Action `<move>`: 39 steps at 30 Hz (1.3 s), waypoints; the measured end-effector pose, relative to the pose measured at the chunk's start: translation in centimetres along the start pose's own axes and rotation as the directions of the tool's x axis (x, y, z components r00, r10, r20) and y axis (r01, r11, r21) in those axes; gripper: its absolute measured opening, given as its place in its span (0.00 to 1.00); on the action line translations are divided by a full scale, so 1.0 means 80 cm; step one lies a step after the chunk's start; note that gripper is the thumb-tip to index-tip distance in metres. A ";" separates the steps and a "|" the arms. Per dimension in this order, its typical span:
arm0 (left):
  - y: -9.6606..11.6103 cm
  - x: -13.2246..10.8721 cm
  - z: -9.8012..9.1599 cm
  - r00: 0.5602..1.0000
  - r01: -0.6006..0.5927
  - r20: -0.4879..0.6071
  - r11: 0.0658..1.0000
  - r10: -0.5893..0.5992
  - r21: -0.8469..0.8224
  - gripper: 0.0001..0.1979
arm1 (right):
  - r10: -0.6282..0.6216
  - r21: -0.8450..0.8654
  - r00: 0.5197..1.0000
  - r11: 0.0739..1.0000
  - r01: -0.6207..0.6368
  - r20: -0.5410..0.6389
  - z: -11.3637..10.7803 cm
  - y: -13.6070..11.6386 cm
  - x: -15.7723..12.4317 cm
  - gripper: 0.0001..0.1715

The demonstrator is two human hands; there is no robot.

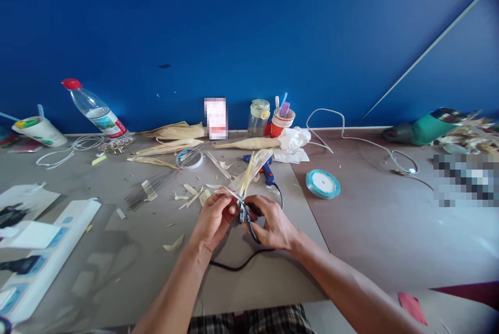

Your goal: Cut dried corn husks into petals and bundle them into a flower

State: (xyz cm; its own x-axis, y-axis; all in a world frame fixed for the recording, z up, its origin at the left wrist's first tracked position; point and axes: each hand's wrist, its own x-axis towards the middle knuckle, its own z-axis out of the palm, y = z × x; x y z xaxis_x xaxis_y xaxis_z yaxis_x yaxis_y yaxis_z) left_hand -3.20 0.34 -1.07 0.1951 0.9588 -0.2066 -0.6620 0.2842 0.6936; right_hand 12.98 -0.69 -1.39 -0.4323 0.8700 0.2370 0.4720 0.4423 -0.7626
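My right hand [268,222] grips a pair of scissors [254,230] by the black handles, with the blades pointing up and left toward my other hand. Facing it, my left hand [214,217] is closed in a pinch on a pale piece of corn husk [223,191], mostly hidden by the fingers and blades. Just beyond both hands, a longer husk with yellowish strips [247,174] rises from behind the scissors. A blue glue gun [267,170] lies behind it, and its black cord [237,268] loops below my hands.
Husk scraps and thin wires [156,184] lie to the left, near a white tape roll [189,159]. A turquoise ribbon spool [323,184] is on the right. Along the wall stand a tilted bottle [99,110], a phone [216,118], a jar [258,118] and a red cup [283,123]. A power strip [58,256] lies left.
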 end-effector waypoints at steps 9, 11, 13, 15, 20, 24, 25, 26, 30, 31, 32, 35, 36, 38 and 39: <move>0.001 -0.001 0.002 0.999 0.013 -0.047 1.000 -0.013 0.006 0.04 | 0.023 0.037 1.000 0.999 -0.024 0.018 0.001 -0.002 0.000 0.16; 0.001 -0.001 0.002 0.998 0.007 -0.057 1.000 -0.007 0.008 0.04 | 0.031 0.042 0.999 0.999 -0.032 0.021 0.001 -0.002 0.000 0.16; 0.001 0.000 0.002 0.998 0.008 -0.064 1.000 -0.007 0.008 0.05 | 0.034 0.045 0.999 0.998 -0.035 0.026 0.001 -0.002 0.000 0.16; 0.001 0.000 0.002 0.997 0.014 -0.073 1.000 -0.013 0.007 0.05 | 0.035 0.047 0.999 0.998 -0.037 0.027 0.001 -0.003 0.000 0.16; 0.000 0.002 -0.001 0.995 0.020 -0.100 1.000 -0.019 0.011 0.06 | 0.044 0.037 0.999 0.998 -0.044 0.020 0.002 -0.005 0.001 0.15; 0.000 0.001 -0.002 0.995 0.018 -0.094 1.000 -0.017 0.007 0.06 | 0.058 0.035 0.998 0.998 -0.059 0.021 0.002 -0.007 0.002 0.15; 0.001 0.001 -0.001 0.995 0.020 -0.095 1.000 -0.019 0.011 0.06 | 0.063 0.033 0.998 0.997 -0.063 0.019 0.002 -0.007 0.002 0.14; 0.001 0.001 -0.001 0.995 0.021 -0.098 1.000 -0.020 0.015 0.06 | 0.067 0.033 0.998 0.997 -0.068 0.017 0.002 -0.007 0.002 0.14; 0.003 0.001 0.002 0.994 0.025 -0.103 0.999 -0.023 0.020 0.07 | 0.070 0.037 0.997 0.997 -0.070 0.013 0.004 -0.005 0.001 0.14; 0.004 0.001 0.001 0.995 0.025 -0.101 1.000 -0.024 0.017 0.07 | 0.070 0.037 0.997 0.997 -0.070 0.014 0.005 -0.005 0.001 0.14; 0.003 0.001 0.001 0.995 0.026 -0.099 1.000 -0.025 0.013 0.08 | 0.070 0.037 0.997 0.997 -0.070 0.014 0.005 -0.004 0.001 0.14; 0.003 0.002 -0.001 0.995 0.026 -0.100 1.000 -0.025 0.005 0.07 | 0.076 0.041 0.997 0.996 -0.076 0.017 0.004 -0.005 0.001 0.15; 0.003 0.002 -0.001 0.995 0.026 -0.101 1.000 -0.025 0.003 0.07 | 0.075 0.043 0.997 0.996 -0.075 0.017 0.004 -0.006 0.001 0.15; 0.003 0.001 -0.001 0.995 0.027 -0.100 1.000 -0.027 0.000 0.08 | 0.073 0.044 0.997 0.996 -0.074 0.013 0.003 -0.007 0.001 0.15; 0.004 0.001 -0.001 0.995 0.029 -0.098 1.000 -0.029 -0.001 0.08 | 0.073 0.042 0.997 0.996 -0.073 0.010 0.003 -0.007 0.001 0.15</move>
State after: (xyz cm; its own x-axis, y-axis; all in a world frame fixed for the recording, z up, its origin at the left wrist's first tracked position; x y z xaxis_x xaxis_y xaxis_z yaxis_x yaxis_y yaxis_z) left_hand -3.40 0.52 -0.92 0.1421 0.9454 -0.2933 -0.6570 0.3117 0.6864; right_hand 12.47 -0.90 -1.09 -0.4043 0.8978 0.1746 0.4697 0.3676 -0.8026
